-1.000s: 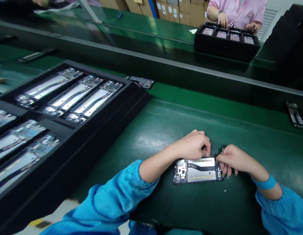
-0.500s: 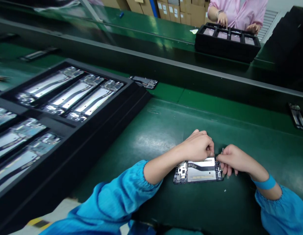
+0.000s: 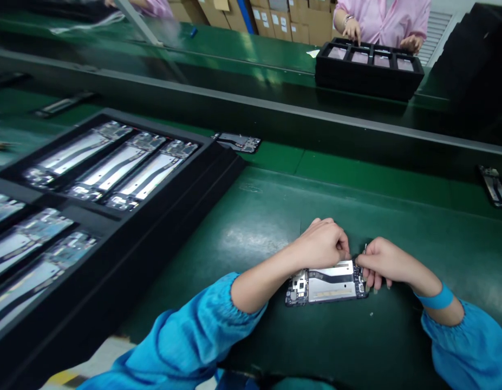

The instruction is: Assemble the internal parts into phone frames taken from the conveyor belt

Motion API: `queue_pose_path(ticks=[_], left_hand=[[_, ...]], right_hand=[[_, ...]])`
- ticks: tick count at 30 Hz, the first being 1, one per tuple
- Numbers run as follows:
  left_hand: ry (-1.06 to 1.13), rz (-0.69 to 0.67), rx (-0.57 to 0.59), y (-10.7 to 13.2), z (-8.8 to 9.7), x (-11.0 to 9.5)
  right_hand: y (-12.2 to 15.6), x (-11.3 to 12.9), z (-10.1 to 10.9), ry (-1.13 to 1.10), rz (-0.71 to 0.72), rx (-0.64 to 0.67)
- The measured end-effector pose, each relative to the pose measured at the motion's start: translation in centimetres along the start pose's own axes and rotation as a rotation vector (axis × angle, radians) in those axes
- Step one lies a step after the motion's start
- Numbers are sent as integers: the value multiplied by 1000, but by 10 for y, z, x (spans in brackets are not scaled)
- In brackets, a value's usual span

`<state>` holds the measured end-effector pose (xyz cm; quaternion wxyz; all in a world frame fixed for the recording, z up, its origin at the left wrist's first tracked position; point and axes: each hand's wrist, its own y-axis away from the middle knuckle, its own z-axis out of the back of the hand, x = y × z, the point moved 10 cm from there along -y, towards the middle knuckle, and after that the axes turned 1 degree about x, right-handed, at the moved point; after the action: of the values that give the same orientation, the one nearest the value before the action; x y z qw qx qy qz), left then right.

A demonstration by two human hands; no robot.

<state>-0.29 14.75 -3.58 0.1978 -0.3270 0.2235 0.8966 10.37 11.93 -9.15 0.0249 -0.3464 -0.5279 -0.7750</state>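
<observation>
An opened phone (image 3: pixel 332 288), with its bare circuit boards and silver battery showing, lies flat on the green mat. Curled over its far long edge is my left hand (image 3: pixel 324 241), fingers pinched together; whatever they grip is hidden. My right hand (image 3: pixel 384 262) is closed at the phone's right end, thumb and index finger pressed together. A thin metallic piece (image 3: pixel 365 248) sticks up beside those fingers, too small to name. A tiny pale bit (image 3: pixel 371 314) rests on the mat just below the phone's right end.
On the left stands a large black tray (image 3: pixel 186 216) with several opened phones in its slots. More phones lie along the sunken strip, one behind the tray (image 3: pixel 238 142), another at far right (image 3: pixel 494 187). Across the bench, a person in pink (image 3: pixel 383 21) handles a black box (image 3: pixel 368 76).
The whole view has shifted slightly. Both hands keep their places at the phone, with no clear change of grip. The person opposite still has hands at the black box.
</observation>
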Motion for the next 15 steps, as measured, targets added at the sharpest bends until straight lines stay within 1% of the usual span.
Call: queue_pose_path(ticks=[5, 11, 15], left_hand=[[-38, 33, 37, -2, -1, 0], [-84, 95, 82, -14, 0, -5], [-142, 136, 70, -12, -1, -11]], right_hand=[[-2, -2, -1, 7, 6, 14], [0, -1, 1, 11, -10, 2], [0, 0, 0, 18, -12, -4]])
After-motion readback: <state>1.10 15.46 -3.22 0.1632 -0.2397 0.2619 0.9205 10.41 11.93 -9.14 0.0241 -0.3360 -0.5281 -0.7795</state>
